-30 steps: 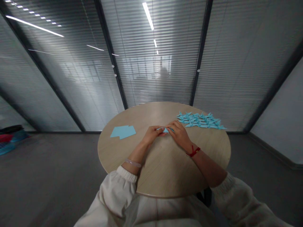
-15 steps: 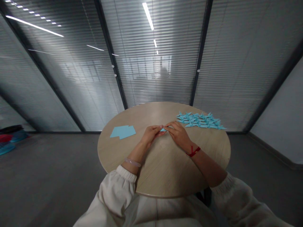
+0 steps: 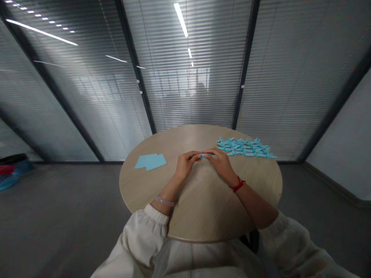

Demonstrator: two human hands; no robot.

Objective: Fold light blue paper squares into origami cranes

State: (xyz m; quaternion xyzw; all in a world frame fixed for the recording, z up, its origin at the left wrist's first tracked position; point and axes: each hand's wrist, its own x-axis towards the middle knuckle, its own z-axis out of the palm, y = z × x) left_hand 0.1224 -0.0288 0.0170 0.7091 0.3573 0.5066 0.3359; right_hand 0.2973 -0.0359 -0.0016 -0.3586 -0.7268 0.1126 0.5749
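Between my fingertips is a small piece of folded blue paper point(image 3: 203, 156), mostly hidden by the fingers. My left hand point(image 3: 184, 163) pinches its left side. On the other side my right hand point(image 3: 220, 162) is closed on it too, fingers bent over the top. Both hands meet above the middle of the table. Several blue paper cranes point(image 3: 243, 147) stand packed in rows just beyond my right hand. Flat blue paper sheets point(image 3: 150, 161) lie overlapping to the left of my left hand.
The round wooden table point(image 3: 203, 216) has its near edge against my body. Behind it rises a glass wall with blinds point(image 3: 197, 104) and dark frames. Red and blue bundled things point(image 3: 13, 170) sit on the floor at far left.
Both hands have drawn closer round the folded paper, and my right fingers now curl over it. Less of the paper shows. The cranes and sheets have stayed put.
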